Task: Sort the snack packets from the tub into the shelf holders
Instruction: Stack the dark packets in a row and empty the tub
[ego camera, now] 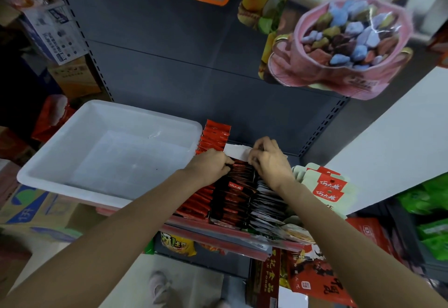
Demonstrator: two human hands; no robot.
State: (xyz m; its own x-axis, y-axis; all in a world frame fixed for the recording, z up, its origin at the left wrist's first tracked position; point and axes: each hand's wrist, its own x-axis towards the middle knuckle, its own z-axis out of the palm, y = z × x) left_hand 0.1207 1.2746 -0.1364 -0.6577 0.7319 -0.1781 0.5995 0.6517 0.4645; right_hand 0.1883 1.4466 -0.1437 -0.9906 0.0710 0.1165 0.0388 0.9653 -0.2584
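**Squaring the last packets into the holder**

Nearest the camera, two bare forearms reach forward over the front lip of the grey metal shelf [213, 237]. On it stand three rows of upright snack packets: glossy red foil packets [196, 204] on the left, black-and-red foil packets [231, 197] in the middle, silvery-grey foil packets [265, 202] on the right.

The left hand [209, 165] is curled, its fingertips pinching the far end of the black-and-red row. The right hand [268, 159] is also curled, its fingers closed on the packets just beside the white card holder wall [236, 151] — whether it grips a loose packet or only presses the stack cannot be told.

Beyond and to the left, the white rectangular plastic tub [109, 152] rests on the shelf, touching the red row, and looks empty, so the sorting seems nearly done.

To finish well, I would keep both hands low on the packets, press them together evenly, and seat them upright against the card wall — without tipping the neighbouring rows.
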